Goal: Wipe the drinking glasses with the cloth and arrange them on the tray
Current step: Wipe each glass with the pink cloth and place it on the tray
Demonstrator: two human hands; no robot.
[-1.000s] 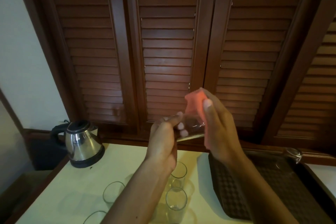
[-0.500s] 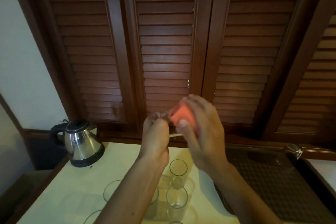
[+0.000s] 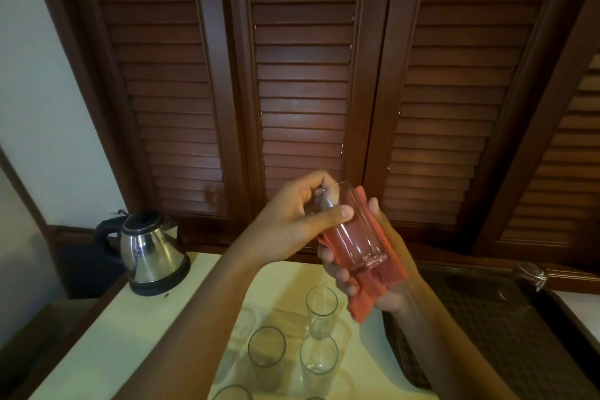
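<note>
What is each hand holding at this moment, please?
Left hand: closed on the upper part of the drinking glass.
Right hand: closed around the pink cloth, cupping the glass's lower part.

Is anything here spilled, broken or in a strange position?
Nothing stands out. The left hand holds a tilted glass against the red cloth in the right hand. The waiting glasses stand upright; no spill shows.

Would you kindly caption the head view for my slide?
Left hand holds a glass against the red cloth in the right hand.
</note>
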